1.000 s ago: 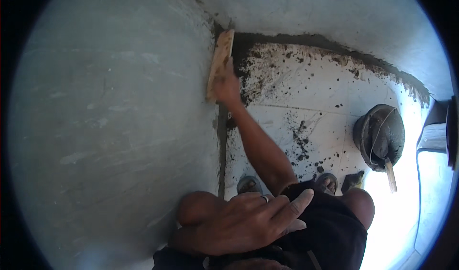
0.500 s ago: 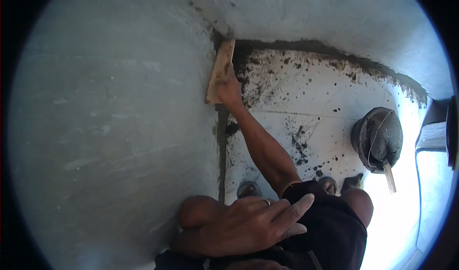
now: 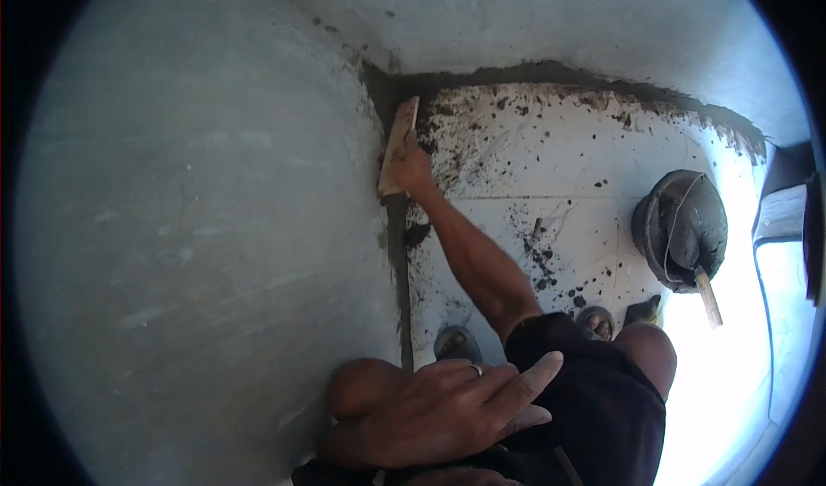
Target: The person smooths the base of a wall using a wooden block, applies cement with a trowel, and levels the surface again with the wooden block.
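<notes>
My right hand [image 3: 413, 172] is closed around a wooden float [image 3: 398, 146], a flat pale board smeared with mortar. The board stands along the foot of the left wall, close to the corner, over a strip of dark wet mortar [image 3: 397, 271] where wall meets floor. My left hand [image 3: 456, 413], with a ring on one finger, hovers over my lap. Its index finger and thumb stretch out apart, whitish at the tips, while the other fingers bend; nothing shows in it.
A black bucket [image 3: 645, 228] stands on the right, a wooden-handled trowel [image 3: 707, 297] leaning in it. Mortar crumbs [image 3: 542, 262] litter the white tiled floor [image 3: 490, 228]. Grey plastered walls [image 3: 215, 228] rise at left and back. My feet in sandals [image 3: 456, 344] are below me.
My right hand has drawn the float a little back from the corner, toward me along the left wall. The view has shifted slightly; my left hand keeps its pose.
</notes>
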`<state>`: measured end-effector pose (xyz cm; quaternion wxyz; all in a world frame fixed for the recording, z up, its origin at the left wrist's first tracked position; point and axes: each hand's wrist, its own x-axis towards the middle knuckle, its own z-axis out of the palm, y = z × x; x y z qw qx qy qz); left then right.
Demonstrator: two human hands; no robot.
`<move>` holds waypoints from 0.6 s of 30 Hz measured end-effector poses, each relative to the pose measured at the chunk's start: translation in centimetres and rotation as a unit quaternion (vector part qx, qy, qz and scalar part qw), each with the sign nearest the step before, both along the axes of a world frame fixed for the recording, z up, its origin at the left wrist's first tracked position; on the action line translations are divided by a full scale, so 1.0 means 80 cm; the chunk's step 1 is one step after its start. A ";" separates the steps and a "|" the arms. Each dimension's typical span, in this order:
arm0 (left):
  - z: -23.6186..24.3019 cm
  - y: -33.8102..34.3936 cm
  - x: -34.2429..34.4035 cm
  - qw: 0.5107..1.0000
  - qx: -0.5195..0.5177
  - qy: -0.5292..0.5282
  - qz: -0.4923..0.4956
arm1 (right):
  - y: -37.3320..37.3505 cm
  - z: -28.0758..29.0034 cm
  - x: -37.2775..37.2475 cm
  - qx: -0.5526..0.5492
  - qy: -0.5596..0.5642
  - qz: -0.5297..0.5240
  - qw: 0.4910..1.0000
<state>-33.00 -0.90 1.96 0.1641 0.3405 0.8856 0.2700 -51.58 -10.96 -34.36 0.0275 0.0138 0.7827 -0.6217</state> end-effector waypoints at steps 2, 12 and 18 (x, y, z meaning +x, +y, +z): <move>-0.001 0.000 -0.001 1.000 0.001 -0.010 0.030 | -0.002 0.000 0.002 0.037 0.107 -0.024 0.993; -0.004 -0.001 0.006 0.999 0.029 -0.024 0.027 | 0.015 0.030 0.007 0.059 0.051 0.073 0.994; 0.000 0.001 0.005 1.000 0.020 -0.021 0.005 | 0.020 0.040 -0.010 -0.042 -0.061 0.053 0.996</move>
